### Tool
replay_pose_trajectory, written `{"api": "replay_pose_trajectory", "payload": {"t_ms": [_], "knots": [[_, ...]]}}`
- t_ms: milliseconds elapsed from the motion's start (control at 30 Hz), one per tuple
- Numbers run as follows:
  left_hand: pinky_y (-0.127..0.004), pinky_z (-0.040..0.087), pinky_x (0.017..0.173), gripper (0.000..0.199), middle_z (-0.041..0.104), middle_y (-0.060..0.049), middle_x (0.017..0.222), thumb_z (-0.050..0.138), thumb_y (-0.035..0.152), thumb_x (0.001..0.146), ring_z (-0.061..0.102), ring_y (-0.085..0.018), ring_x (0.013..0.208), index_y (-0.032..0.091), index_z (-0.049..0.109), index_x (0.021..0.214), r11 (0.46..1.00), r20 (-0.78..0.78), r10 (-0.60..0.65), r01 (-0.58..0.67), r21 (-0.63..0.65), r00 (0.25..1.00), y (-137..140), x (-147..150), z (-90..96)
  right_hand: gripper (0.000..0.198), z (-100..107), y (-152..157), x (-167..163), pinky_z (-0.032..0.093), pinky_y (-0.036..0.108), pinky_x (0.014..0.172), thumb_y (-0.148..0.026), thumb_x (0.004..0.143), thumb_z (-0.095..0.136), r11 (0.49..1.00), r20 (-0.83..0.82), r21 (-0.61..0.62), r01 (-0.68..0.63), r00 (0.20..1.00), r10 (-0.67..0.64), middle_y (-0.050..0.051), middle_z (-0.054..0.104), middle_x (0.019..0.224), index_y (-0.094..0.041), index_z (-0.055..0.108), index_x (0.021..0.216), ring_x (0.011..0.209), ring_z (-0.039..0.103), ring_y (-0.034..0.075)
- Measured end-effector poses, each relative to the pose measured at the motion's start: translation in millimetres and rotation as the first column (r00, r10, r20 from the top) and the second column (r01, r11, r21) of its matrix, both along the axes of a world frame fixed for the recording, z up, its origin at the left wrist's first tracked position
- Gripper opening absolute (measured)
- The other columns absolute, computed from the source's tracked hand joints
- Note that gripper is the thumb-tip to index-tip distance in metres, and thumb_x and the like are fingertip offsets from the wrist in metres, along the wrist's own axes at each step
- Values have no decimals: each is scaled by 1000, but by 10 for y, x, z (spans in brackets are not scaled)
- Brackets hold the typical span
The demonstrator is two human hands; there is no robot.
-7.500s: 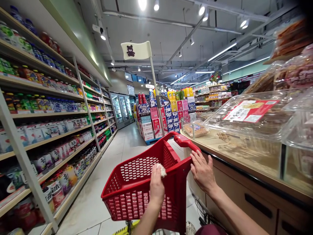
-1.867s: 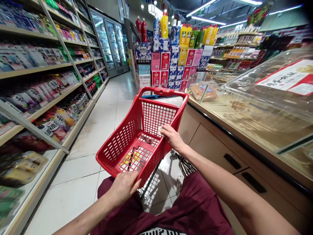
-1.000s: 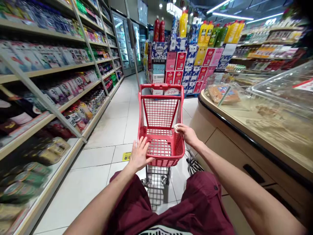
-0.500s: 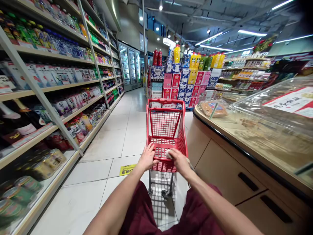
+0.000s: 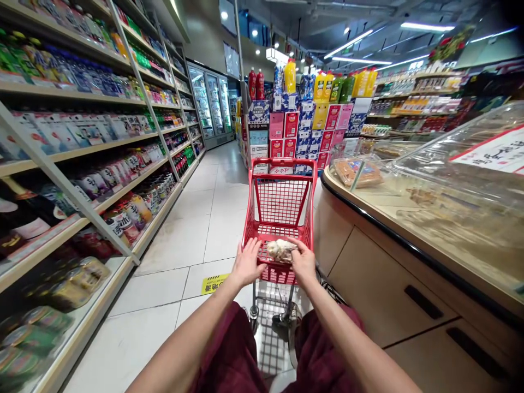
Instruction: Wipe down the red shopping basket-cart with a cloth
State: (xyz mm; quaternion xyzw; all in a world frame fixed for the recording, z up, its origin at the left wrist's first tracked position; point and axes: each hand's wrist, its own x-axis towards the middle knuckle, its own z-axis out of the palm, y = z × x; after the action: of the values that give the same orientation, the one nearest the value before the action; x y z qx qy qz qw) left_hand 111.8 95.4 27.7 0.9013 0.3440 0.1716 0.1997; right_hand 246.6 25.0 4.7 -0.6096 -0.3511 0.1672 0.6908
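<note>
A red shopping cart (image 5: pixel 282 202) with a lattice basket stands right in front of me. My left hand (image 5: pixel 247 262) lies at the left of its near edge, fingers stretched forward and thumb apart, with nothing in it. At the right side my right hand (image 5: pixel 303 263) pinches a crumpled, off-white and brownish cloth (image 5: pixel 281 250). The cloth lies over the near part of the basket, between both hands. Whether it is wet or dirty I cannot tell, and its right end is hidden by my fingers.
Drink shelves (image 5: pixel 135 103) run along the left. A counter (image 5: pixel 380 262) with clear covers borders the right. Ahead stand stacked drink boxes (image 5: pixel 290 131) and glass-door fridges (image 5: pixel 210 103). A yellow floor sign (image 5: pixel 213 284) is stuck on the tiles (image 5: pixel 164 289).
The cloth shows much more now, spread toward the left from my right hand, which has turned more upright. My left hand stays near the same spot. The view has shifted slightly.
</note>
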Motion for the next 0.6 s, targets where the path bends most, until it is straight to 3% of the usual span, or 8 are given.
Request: {"api": "replay_pose_trajectory", "payload": {"t_ms": [67, 167, 233, 333, 433, 467, 500, 600], "knots": [[-47, 18, 105, 69, 41, -11, 134, 64, 26, 64, 34, -26, 124, 18, 37, 127, 961, 272, -3, 78, -266, 962, -70, 151, 26, 45, 62, 20, 143, 51, 33, 67, -18, 64, 42, 999, -241, 32, 0, 970, 8, 7, 67, 89, -13, 58, 106, 72, 62, 17], [-40, 39, 92, 48, 62, -8, 107, 64, 29, 64, 55, -24, 102, 16, 54, 110, 722, 507, 173, 241, -648, 844, -188, 471, 12, 50, 92, -28, 273, 51, 32, 69, -21, 62, 47, 998, -403, 62, 31, 915, -3, 7, 66, 91, -13, 55, 111, 75, 62, 18], [-37, 43, 85, 38, 66, -8, 95, 62, 31, 67, 59, -22, 92, 14, 58, 100, 623, 517, 268, 263, -736, 813, -266, 669, -10, 48, 68, -99, 277, 49, 34, 77, -24, 65, 47, 995, -310, 25, 92, 948, -80, 8, 64, 100, -14, 56, 111, 87, 61, 20], [-35, 44, 83, 40, 65, -9, 99, 48, 41, 77, 60, -20, 90, 14, 55, 106, 593, 529, 294, 282, -754, 796, -372, 837, 12, 46, -24, -244, 216, 38, 37, 96, -31, 70, 50, 998, 24, -33, 60, 998, -59, 9, 50, 125, -17, 55, 114, 114, 47, 22], [-37, 47, 78, 54, 66, -12, 95, 27, 51, 84, 62, -20, 85, 12, 56, 107, 516, 488, 183, 339, -787, 854, -387, 816, 149, 48, -79, -357, 277, 32, 37, 102, -30, 71, 53, 996, 328, -81, -29, 943, 54, 8, 43, 132, -19, 52, 119, 121, 40, 22], [-37, 47, 77, 57, 66, -12, 93, 24, 54, 84, 63, -20, 84, 13, 57, 105, 544, 441, 105, 320, -776, 891, -358, 777, 207, 45, -61, -365, 369, 33, 37, 101, -27, 73, 51, 996, 389, -81, -26, 920, 56, 7, 47, 129, -19, 53, 117, 119, 42, 21], [-38, 47, 78, 56, 66, -11, 93, 26, 55, 83, 63, -21, 85, 13, 58, 104, 618, 378, 39, 275, -737, 925, -315, 729, 258, 42, -21, -352, 498, 34, 37, 101, -23, 74, 47, 997, 435, -71, 1, 900, 30, 7, 51, 124, -19, 55, 115, 116, 45, 19], [-40, 39, 92, 45, 60, -10, 111, 42, 45, 80, 54, -23, 104, 15, 54, 112, 896, 213, 55, 46, -443, 975, -182, 572, 289, 43, 163, -211, 999, 31, 37, 103, -15, 76, 40, 987, 543, -35, 158, 832, -114, 5, 53, 122, -21, 55, 116, 117, 44, 17]]}}
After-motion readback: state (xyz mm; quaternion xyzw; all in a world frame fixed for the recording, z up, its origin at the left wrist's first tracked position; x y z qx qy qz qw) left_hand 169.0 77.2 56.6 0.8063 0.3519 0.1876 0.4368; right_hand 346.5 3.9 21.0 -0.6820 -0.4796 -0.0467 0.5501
